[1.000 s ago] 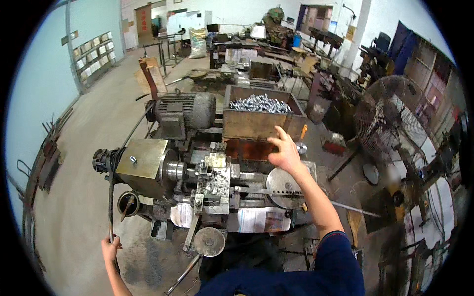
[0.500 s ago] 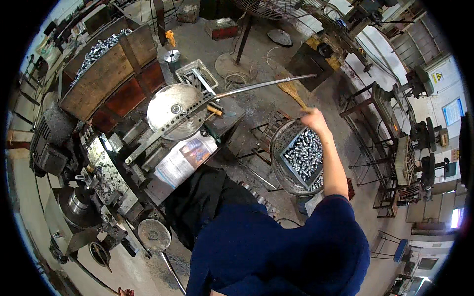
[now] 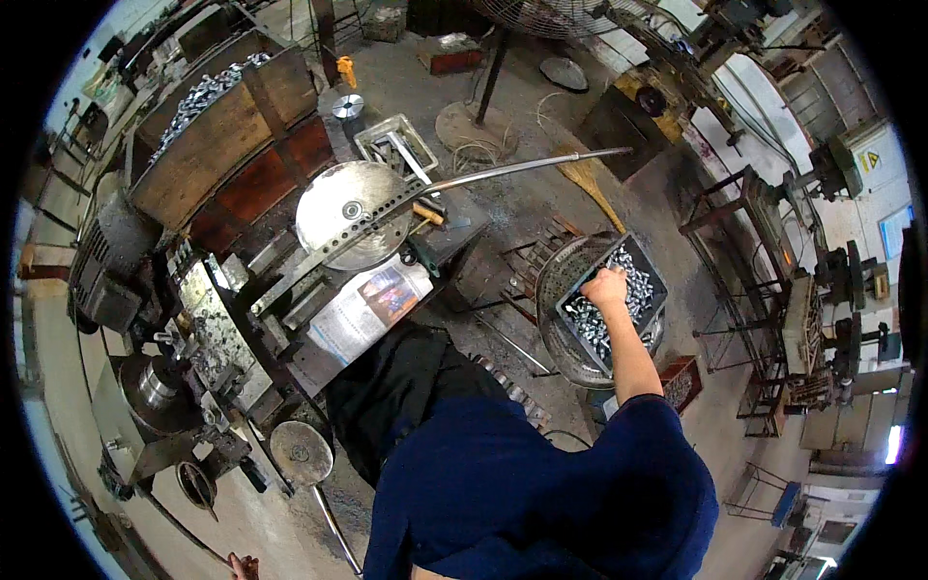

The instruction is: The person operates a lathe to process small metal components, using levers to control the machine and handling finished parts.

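Fingers of our right hand (image 3: 609, 287) curl down into the heap of small shiny metal parts (image 3: 628, 290) filling a dark rectangular tray (image 3: 657, 290), which sits atop a round wire basket (image 3: 556, 280) to our right; whether they have closed on any pieces we cannot tell. Our left hand (image 3: 242, 565) shows only at the lower edge, its grasp unreadable, near the grey metal lathe (image 3: 213, 329).

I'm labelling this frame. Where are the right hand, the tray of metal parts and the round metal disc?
right hand (image 3: 609, 288), head view, back of hand.
tray of metal parts (image 3: 650, 280), head view, right rim.
round metal disc (image 3: 333, 198), head view, upper face.
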Action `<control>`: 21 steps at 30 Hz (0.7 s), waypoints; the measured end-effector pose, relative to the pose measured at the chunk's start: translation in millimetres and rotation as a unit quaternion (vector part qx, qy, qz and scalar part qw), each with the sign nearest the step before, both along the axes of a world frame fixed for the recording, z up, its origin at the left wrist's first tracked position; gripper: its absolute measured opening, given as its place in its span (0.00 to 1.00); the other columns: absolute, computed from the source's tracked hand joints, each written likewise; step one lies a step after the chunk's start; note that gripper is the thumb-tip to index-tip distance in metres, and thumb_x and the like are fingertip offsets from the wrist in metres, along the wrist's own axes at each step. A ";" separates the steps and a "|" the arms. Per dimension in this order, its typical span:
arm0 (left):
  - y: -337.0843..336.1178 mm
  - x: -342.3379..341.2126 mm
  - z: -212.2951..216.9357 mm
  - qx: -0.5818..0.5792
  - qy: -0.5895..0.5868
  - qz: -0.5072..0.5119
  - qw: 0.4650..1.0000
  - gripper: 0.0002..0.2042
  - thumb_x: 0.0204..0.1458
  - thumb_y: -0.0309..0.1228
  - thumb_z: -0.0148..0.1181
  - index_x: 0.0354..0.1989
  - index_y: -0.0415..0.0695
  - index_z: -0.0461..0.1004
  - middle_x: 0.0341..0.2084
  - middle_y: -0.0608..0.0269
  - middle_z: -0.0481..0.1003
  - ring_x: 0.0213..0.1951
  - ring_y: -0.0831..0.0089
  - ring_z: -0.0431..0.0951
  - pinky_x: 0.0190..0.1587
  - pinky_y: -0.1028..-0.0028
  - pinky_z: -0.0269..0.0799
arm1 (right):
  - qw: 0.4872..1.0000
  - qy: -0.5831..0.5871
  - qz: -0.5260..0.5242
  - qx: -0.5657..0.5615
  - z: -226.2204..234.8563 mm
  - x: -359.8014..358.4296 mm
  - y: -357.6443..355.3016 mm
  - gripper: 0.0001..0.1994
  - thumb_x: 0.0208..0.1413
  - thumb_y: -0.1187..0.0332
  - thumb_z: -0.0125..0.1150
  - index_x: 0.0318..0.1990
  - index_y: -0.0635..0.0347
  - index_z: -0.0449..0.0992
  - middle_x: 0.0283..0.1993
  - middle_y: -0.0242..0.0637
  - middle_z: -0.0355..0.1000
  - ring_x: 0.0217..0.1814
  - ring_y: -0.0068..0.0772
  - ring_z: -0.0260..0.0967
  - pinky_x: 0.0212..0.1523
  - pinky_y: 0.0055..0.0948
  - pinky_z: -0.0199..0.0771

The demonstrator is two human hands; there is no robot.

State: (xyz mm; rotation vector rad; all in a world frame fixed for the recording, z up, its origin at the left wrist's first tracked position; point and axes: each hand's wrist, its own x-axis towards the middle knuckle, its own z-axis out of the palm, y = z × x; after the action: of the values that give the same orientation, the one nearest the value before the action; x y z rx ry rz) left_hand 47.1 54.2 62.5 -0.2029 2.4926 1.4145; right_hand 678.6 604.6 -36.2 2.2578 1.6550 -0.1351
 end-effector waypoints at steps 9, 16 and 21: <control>-5.9 1.5 3.1 0.017 0.009 -0.013 1.000 0.26 0.47 0.40 0.62 0.48 0.30 0.68 0.32 0.43 0.75 0.34 0.59 0.76 0.40 0.66 0.72 | 0.988 -0.004 -0.156 0.001 6.8 -12.3 -2.4 0.23 0.42 0.56 0.55 0.47 0.54 0.75 0.56 0.45 0.64 0.61 0.48 0.54 0.57 0.42 0.53; -75.7 -48.5 -59.8 0.133 -0.007 0.006 0.991 0.17 0.48 0.38 0.62 0.39 0.37 0.70 0.17 0.64 0.69 0.20 0.73 0.70 0.26 0.72 0.69 | 0.998 0.047 -0.042 0.029 -7.0 11.8 9.0 0.22 0.40 0.58 0.53 0.39 0.66 0.76 0.48 0.52 0.69 0.54 0.47 0.65 0.54 0.34 0.64; -44.8 -26.5 -30.1 0.106 0.034 -0.069 0.991 0.17 0.50 0.37 0.59 0.37 0.34 0.69 0.20 0.64 0.69 0.24 0.77 0.70 0.30 0.73 0.70 | 0.954 -0.089 0.263 0.117 -67.7 90.3 25.4 0.07 0.36 0.66 0.55 0.21 0.55 0.78 0.21 0.42 0.72 0.26 0.43 0.71 0.28 0.41 0.69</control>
State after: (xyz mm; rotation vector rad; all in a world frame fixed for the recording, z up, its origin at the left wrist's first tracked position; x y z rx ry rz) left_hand 20.7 9.4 32.4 0.0588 2.3335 1.6379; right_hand 768.9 630.0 -103.8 1.8226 2.1880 0.3990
